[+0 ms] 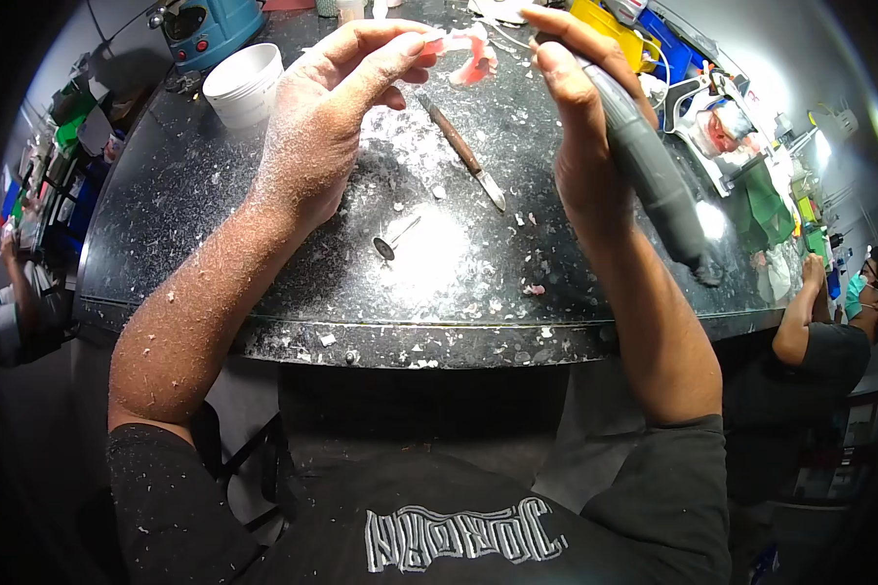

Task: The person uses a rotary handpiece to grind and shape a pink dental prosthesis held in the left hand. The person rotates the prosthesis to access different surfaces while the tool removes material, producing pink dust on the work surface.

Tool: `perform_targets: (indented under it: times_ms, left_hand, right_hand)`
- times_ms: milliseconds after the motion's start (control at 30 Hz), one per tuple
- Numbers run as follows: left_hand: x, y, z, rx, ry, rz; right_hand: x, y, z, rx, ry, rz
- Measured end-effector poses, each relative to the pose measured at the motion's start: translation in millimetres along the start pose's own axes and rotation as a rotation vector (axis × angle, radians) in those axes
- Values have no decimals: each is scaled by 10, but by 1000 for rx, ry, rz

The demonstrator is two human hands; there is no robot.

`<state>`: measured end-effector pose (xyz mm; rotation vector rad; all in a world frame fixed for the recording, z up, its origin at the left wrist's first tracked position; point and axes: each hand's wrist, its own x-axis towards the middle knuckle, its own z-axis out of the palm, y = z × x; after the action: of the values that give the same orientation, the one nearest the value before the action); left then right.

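The left hand (337,86) grasps, between thumb and fingers, a small pink-and-white horseshoe-shaped denture-like piece (476,68) at its 3 o'clock, the curve opening toward roughly 8. The right hand (587,136), wrapped round a thick dark-grey cylindrical handpiece (646,161) slanting from 11 to 5 o'clock, has the piece at its 10.

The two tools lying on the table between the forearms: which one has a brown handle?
The long bladed tool; the other, a short metal piece with a round head, shows no brown.
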<state>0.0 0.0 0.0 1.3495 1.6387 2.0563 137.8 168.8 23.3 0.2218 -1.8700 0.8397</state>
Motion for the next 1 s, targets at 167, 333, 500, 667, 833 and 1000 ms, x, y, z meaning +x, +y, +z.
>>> perform_targets:
  times_ms: [167, 333, 500, 667, 833, 1000]
  left_hand:
    - [-16, 24, 83, -16, 17, 51]
    - [-29, 30, 123, -136, -2, 18]
    - [-33, 66, 144, -144, -27, 20]
    - [-36, 63, 135, -102, -14, 47]
    - [-27, 48, 137, -95, -15, 54]
    - [-33, 43, 128, -71, -14, 63]
  right_hand:
    - [-130, 50, 99, 185, -28, -67]
    - [-157, 77, 91, 154, -70, -41]
    - [-131, 139, 92, 181, -80, -88]
    - [-133, 166, 67, 193, -105, -77]
    - [-124, 173, 78, 232, -97, -88]
    - [-130, 163, 52, 189, -109, -68]
